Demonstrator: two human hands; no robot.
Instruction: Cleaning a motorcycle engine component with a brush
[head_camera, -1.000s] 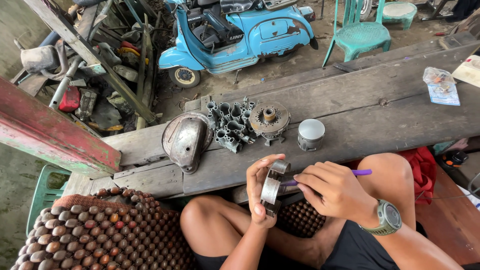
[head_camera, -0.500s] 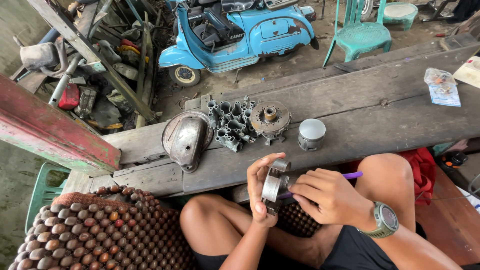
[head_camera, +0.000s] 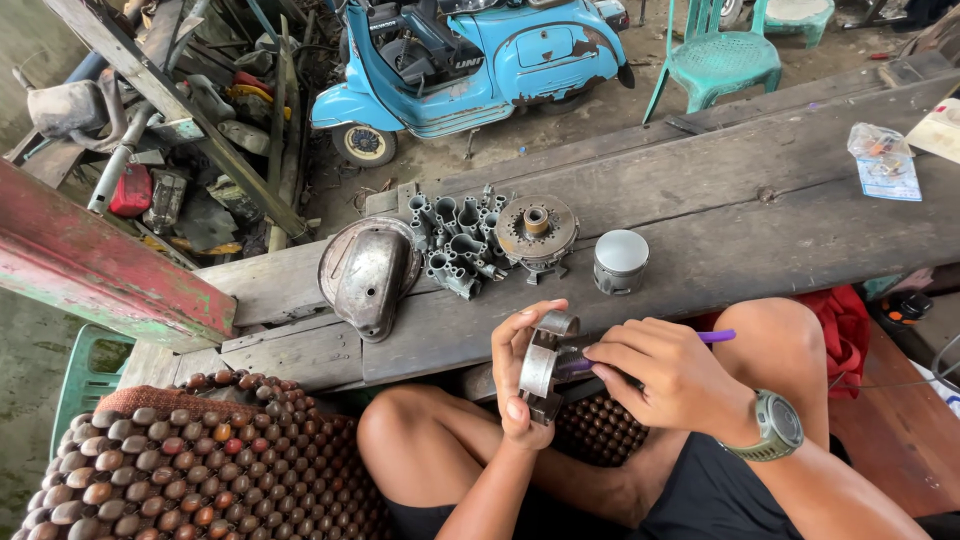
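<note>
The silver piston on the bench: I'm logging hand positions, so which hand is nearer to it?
Right. The right hand sits just below the silver piston, holding a purple-handled tool. The left hand grips a round metal part further to the piston's lower left.

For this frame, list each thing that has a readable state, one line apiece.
Left hand: gripping the round metal part on edge.
Right hand: holding the purple-handled tool, tip at the part.
Piston: upright on the wooden bench, untouched.
Domed metal cover: lying on the bench.
Blue scooter: parked, panels off.
</note>
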